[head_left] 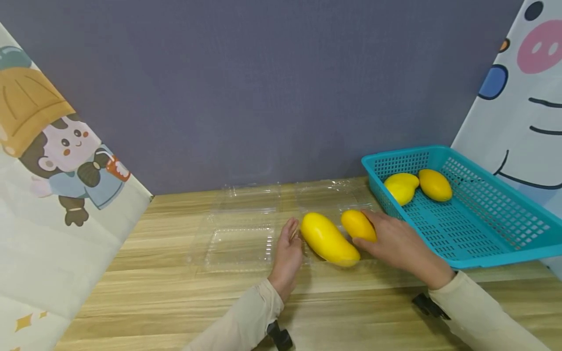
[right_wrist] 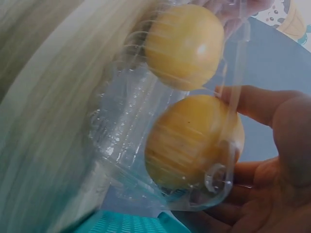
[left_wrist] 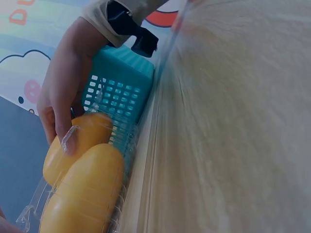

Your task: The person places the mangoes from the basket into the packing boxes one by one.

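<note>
My right hand point(head_left: 395, 241) grips a yellow mango point(head_left: 357, 224) between thumb and fingers, at the right side of a clear plastic clamshell box point(head_left: 327, 195). A longer yellow mango point(head_left: 329, 240) lies slantwise in this box, just left of the gripped one. Through the clear wall in the right wrist view, both the gripped mango point(right_wrist: 192, 141) and the longer mango point(right_wrist: 184, 48) show close together. On the box's left side, my left hand point(head_left: 287, 258) stands on edge with its fingers fairly straight, right beside the longer mango.
Another clear plastic clamshell box point(head_left: 239, 246) lies with its lid spread at the left. A teal basket point(head_left: 478, 258) at the right holds two yellow mangoes point(head_left: 417, 187). Behind the wooden table point(head_left: 153, 292) rises a grey panel point(head_left: 263, 97), with printed cloths at both sides.
</note>
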